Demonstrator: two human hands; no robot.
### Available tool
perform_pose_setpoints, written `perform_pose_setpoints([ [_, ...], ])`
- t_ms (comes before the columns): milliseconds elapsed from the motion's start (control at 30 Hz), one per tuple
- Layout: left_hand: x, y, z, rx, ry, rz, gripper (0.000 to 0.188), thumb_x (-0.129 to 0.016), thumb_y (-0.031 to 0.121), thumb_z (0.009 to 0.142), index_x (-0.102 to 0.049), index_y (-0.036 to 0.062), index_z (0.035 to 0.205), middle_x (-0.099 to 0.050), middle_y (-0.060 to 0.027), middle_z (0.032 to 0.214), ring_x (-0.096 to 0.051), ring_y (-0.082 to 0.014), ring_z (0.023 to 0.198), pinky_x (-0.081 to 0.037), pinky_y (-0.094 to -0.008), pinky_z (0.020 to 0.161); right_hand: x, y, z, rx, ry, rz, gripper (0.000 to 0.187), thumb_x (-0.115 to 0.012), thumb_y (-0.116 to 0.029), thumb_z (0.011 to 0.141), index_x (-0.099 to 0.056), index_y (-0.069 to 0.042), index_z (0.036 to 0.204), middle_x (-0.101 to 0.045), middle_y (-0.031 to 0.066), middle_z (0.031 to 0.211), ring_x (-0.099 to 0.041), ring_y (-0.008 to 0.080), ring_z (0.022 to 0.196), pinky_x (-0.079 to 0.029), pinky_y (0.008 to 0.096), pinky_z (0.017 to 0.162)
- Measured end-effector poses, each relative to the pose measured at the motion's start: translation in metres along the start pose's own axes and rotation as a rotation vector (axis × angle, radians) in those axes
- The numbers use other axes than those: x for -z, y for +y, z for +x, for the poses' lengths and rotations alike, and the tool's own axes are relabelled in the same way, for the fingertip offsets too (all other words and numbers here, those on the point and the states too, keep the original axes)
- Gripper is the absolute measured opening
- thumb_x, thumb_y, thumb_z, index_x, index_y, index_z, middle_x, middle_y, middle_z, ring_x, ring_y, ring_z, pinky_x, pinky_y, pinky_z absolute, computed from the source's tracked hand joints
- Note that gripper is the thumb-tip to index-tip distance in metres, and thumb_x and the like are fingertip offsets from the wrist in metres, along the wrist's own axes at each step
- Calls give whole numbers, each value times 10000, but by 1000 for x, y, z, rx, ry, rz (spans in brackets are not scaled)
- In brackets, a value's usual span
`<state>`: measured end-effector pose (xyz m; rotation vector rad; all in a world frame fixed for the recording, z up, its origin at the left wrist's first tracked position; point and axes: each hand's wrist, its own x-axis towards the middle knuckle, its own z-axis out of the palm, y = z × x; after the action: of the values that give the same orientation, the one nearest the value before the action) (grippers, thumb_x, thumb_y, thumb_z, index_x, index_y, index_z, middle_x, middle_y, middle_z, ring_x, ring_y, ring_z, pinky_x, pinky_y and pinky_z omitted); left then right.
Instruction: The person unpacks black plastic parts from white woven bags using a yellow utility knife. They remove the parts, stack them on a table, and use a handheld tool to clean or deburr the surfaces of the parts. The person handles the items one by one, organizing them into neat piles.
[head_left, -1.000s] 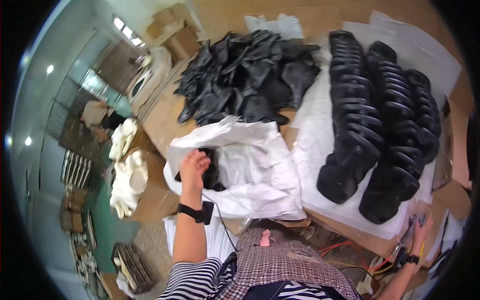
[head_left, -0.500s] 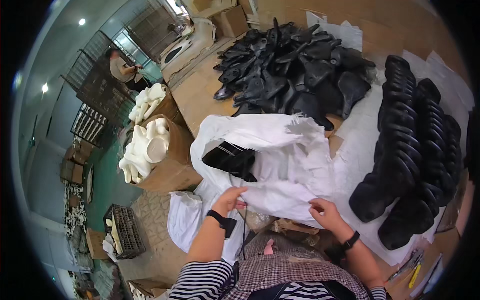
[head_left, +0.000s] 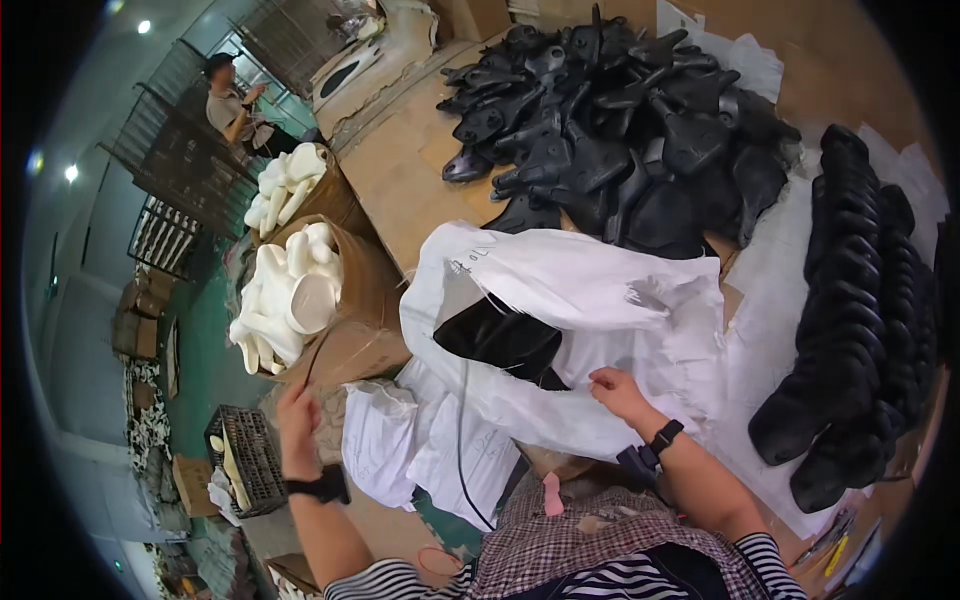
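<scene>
A white woven sack (head_left: 600,275) lies on its side in front of me, its mouth gaping, with black moulded pieces (head_left: 490,340) inside. My right hand (head_left: 618,393) pinches at the near lip of the sack's mouth. My left hand (head_left: 298,425) is away from the sack, raised at the left with its fingers closed on a thin dark cord-like thing (head_left: 317,358); its far end is hard to make out. A dark cord (head_left: 463,430) hangs down the sack's near side. Folded white sacks (head_left: 385,435) lie between my left forearm and the full one.
Black moulded parts (head_left: 690,140) are heaped behind the sack. Stacked black parts (head_left: 840,300) stand in rows at the right. Boxes (head_left: 375,345) of cream-coloured pieces (head_left: 290,295), a dark crate (head_left: 262,470) and a person (head_left: 235,110) are to the left. A yellow cutter (head_left: 838,553) lies lower right.
My left hand has left the sack's near edge and swung out left. My right hand has shifted slightly up along the lip. The view has shifted, and the sack's mouth gapes wider.
</scene>
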<state>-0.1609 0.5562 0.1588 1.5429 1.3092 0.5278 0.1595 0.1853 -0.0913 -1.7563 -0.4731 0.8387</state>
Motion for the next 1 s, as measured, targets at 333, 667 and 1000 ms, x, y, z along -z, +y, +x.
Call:
perform_pose_setpoints([
  [333,-55,-44,-8,-238,96,286,224,-570,-30,814,-638,-37,1027,-663,-120,974,-621,-171,888,-487,-294,818,-60,66,47,-260,-129,-389,351,-632,-213,757,-658,-14,1044,-681,175,944,-656,309,870,-500,351,801],
  [667,-264,-63,146,-823,-339,238,328,-625,134,807,-609,-7,1102,-652,-156,1044,-605,-319,985,-460,-407,891,-60,-14,68,334,110,-911,414,-577,-212,775,-596,-103,1174,-588,148,1191,-557,314,1090,-449,414,912],
  [1000,-251,-51,201,-437,-78,598,632,-726,160,664,-462,-56,1197,-519,-265,1158,-496,-406,1107,-395,-414,957,-39,-86,162,649,323,-706,201,-641,-28,630,-620,-40,830,-555,120,896,-508,318,926,-463,379,777],
])
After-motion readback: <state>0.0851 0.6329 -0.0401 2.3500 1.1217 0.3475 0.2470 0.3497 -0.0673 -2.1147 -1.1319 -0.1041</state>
